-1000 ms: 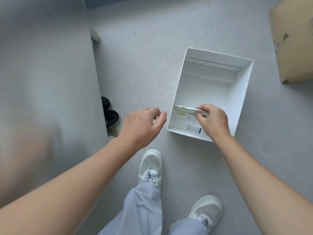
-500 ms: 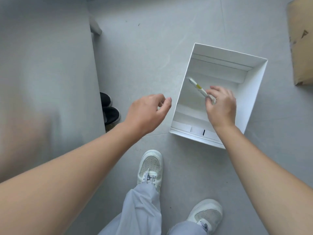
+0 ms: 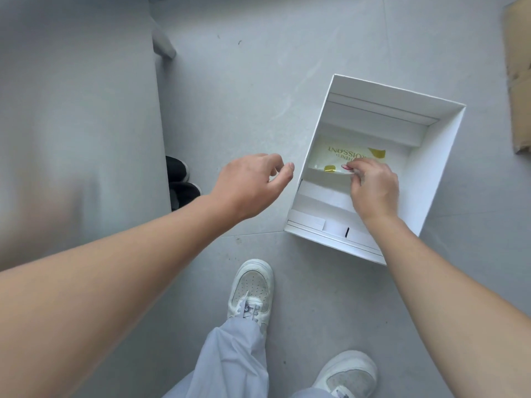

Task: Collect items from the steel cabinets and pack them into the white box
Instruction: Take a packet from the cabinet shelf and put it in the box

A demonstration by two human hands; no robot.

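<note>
R hand [image 3: 373, 188] is down inside the box [image 3: 444, 170], fingers [image 3: 362, 171] pressed together & pinching the near edge of the packet [image 3: 342, 155]. From the fingers the packet spreads away & to the L. Its long axis runs L-R across the box, roughly parallel w/ the near wall. It looks flat or nearly flat on the box bottom; can't tell if it's fully down.

My read: all that's left is to let go & lift out. It's thin, floppy film, so it may cling or shift as the fingers open.

L hand [image 3: 250, 182] hovers outside the box, L of its L wall, fingers loosely curled, holding nothing. R is clearly the nearer hand.

No surface here; the box sits on the floor [image 3: 244, 96]. Room: bare box bottom R of & beyond the fingers, and stepped ledges [image 3: 321, 193] just under them.

Cabinet [image 3: 77, 110] is L of the L hand, blurred, w/ black shoes [image 3: 181, 179] at its foot. Cardboard [image 3: 520, 81] is well off to the R.
</note>
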